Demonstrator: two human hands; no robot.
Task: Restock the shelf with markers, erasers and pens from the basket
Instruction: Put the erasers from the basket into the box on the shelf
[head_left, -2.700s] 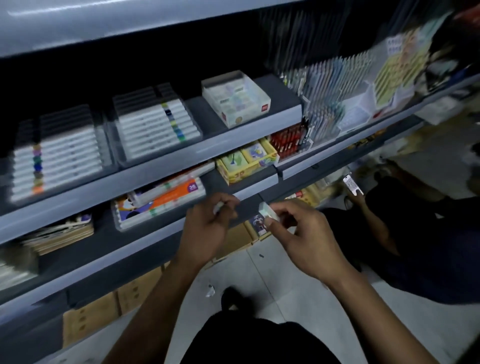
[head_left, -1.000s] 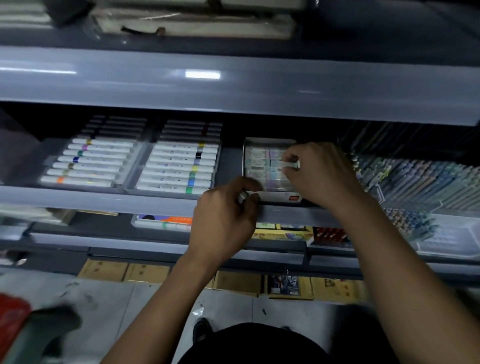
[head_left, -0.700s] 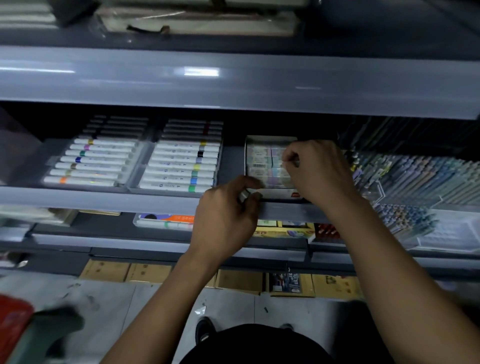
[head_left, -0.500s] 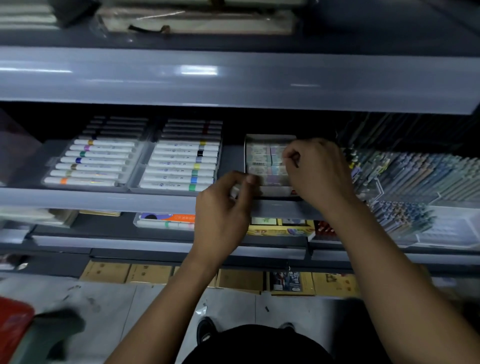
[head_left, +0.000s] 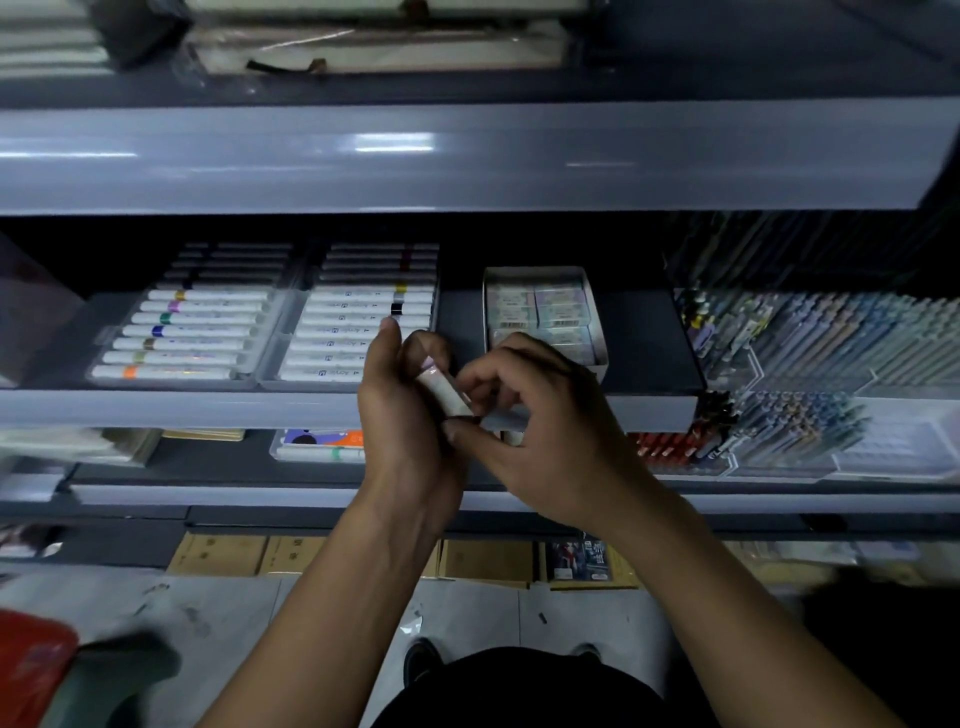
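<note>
A small pale wrapped eraser (head_left: 441, 391) sits between both hands in front of the shelf edge. My left hand (head_left: 408, 415) cradles it with curled fingers, and my right hand (head_left: 540, 431) pinches its near end with thumb and fingertips. Just behind them an open white box of erasers (head_left: 540, 312) stands on the grey shelf (head_left: 649, 358), its front hidden by my right hand. Two clear trays of white markers (head_left: 208, 322) lie to the left on the same shelf. The basket (head_left: 31, 665) shows as a red blur at the bottom left.
Racks of pens (head_left: 831, 353) fill the shelf's right side. A marker pack (head_left: 322, 444) and red pens (head_left: 670, 447) sit on the lower shelf. Cardboard boxes (head_left: 223, 553) line the floor under the shelving. A broad shelf front (head_left: 467, 156) overhangs above.
My right hand has left the eraser box and come down to meet my left hand, which has risen. Both now hold one eraser in front of the shelf edge.
</note>
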